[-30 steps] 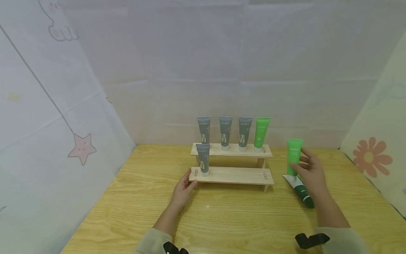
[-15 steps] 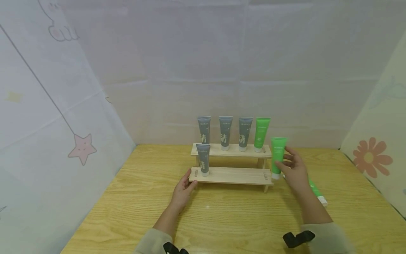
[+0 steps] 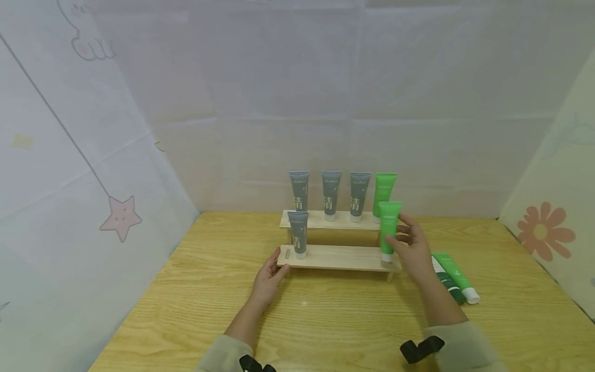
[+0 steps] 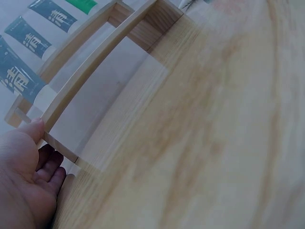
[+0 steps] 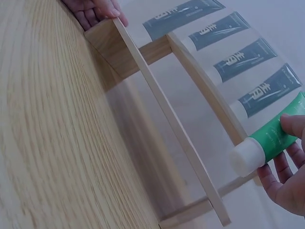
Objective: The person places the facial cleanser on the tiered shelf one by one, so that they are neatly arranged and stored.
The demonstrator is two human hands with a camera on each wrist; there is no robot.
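My right hand (image 3: 412, 252) pinches a bright green squeeze tube (image 3: 389, 227) upright, white cap down, over the right end of the wooden shelf's lower tier (image 3: 344, 256). In the right wrist view the tube's cap (image 5: 247, 157) is close above the tier. My left hand (image 3: 268, 281) grips the lower tier's left end, thumb on the edge (image 4: 35, 129). A grey-blue tube (image 3: 298, 233) stands at that end. On the upper tier (image 3: 343, 223) stand three grey-blue tubes (image 3: 330, 194) and a green tube (image 3: 385, 187), partly hidden by the held one.
Right of the shelf, a green tube (image 3: 457, 276) with a white cap and a dark green and white tube (image 3: 448, 285) lie side by side on the wooden table (image 3: 325, 320), the dark one partly behind my right forearm. A pale cloth backdrop (image 3: 297, 103) rises behind.
My right hand has carried the green tube leftward from over the lying tubes to the lower tier's right end, uncovering the lying tubes. My left hand keeps its place.
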